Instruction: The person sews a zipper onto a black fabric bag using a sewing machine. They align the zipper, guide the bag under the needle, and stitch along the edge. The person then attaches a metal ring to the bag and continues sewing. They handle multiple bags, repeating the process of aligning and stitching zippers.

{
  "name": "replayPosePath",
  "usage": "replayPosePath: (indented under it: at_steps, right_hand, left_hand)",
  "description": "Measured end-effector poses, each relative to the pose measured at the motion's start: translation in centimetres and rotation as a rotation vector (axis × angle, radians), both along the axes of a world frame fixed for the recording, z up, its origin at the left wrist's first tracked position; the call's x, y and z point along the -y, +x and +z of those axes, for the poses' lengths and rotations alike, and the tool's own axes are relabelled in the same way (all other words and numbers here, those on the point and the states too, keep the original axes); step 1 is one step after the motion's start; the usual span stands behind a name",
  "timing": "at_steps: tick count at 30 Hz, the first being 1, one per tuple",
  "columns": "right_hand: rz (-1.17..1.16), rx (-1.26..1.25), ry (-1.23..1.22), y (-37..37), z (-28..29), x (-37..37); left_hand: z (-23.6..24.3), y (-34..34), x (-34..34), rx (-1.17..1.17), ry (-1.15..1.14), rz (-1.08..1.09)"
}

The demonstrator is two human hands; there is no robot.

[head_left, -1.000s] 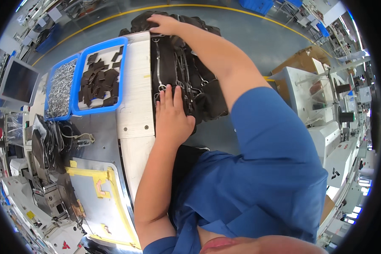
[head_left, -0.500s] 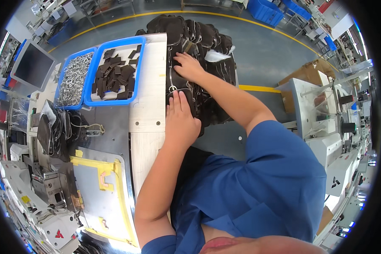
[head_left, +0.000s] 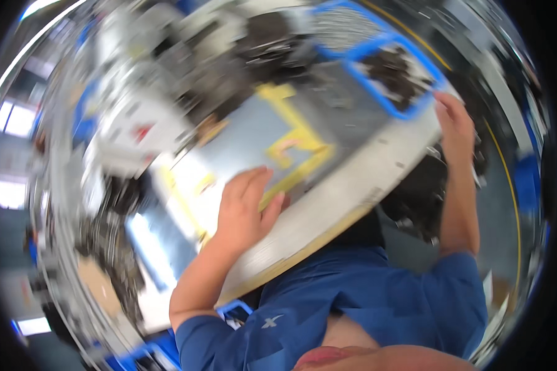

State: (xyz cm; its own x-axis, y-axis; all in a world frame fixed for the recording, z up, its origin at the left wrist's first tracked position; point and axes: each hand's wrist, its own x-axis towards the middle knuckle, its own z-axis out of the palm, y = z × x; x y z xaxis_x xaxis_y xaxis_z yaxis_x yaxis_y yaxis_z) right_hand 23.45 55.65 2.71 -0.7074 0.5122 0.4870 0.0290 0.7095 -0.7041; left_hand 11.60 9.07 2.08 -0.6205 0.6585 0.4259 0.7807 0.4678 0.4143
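My left hand (head_left: 244, 207) is open, fingers stretched and thumb apart, over the near edge of a metal plate (head_left: 232, 139) bordered with yellow tape. It holds nothing that I can see. My right hand (head_left: 457, 130) is at the far right end of the white table edge (head_left: 377, 167), close beside the corner of a blue tray (head_left: 436, 77). Its fingers look loosely extended and apart, with nothing visible in them, though the picture is smeared. Dark brown flat pieces (head_left: 393, 71) lie in that tray.
A second blue tray with metal rings (head_left: 346, 28) adjoins the first. A white sewing machine (head_left: 139, 130) stands left of the plate. Dark pouches (head_left: 269, 40) lie behind it. Black bags (head_left: 418, 198) are piled below the table on the right, beside a yellow floor line (head_left: 504, 167).
My view has swung left towards the machine and is blurred. Both hands have left the black bags: the left is now over the taped plate, the right by the tray corner.
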Motion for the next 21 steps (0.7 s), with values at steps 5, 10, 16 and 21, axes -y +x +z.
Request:
replayPosePath:
  at_steps: [5,10,16,21]
  right_hand:
    - [0.48,0.186,0.088,-5.8,3.1,10.4]
    - [0.855,0.248,0.178,-9.1,5.0,18.8]
    - [1.069,0.356,0.14,-12.2,1.8,24.0]
    - [1.121,0.474,0.124,-13.1,0.3,27.3]
  left_hand:
    - [-0.5,-3.6,14.8,-0.13,-0.003,0.682]
    - [-4.2,-3.7,32.6,-0.079,0.001,1.274]
    - [-8.2,-1.3,44.5,0.225,-0.198,1.557]
    - [-7.2,-0.9,44.3,0.286,-0.181,1.409]
